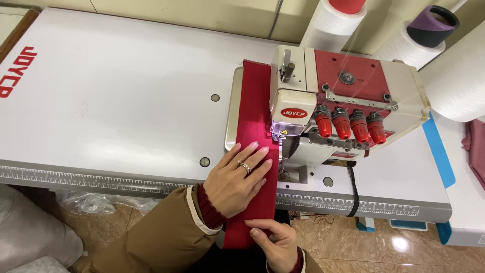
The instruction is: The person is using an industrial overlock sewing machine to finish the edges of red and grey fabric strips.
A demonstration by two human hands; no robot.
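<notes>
A worker's right hand point(275, 241), nearest the camera, pinches the near end of one long strip of crimson woven fabric point(256, 146) where it hangs over the front edge of the white laminate counter point(116, 96), thumb on top and fingers curled under in a closed grip. Just beyond it the left hand point(237, 177), one ring on a finger, lies flat and open on the strip, fingers spread and pressing the cloth down rather than clasping it, its tan sleeve with a dark red knit cuff point(207, 207) trailing back. The strip runs straight away from the worker, past the lit presser foot and along the left side of one cream-and-red overlock sewing machine point(343, 101), which carries four red tension knobs point(349, 124) in a row. A printed ruler strip point(91, 178) borders the counter's front edge. Behind the machine stand three large white thread cones point(333, 23), one capped in purple. At far right, pink cloth point(476, 151) lies on a neighbouring surface. Tan glossy floor tiles point(348, 242) show beneath, with pale sacks point(30, 232) at lower left
</notes>
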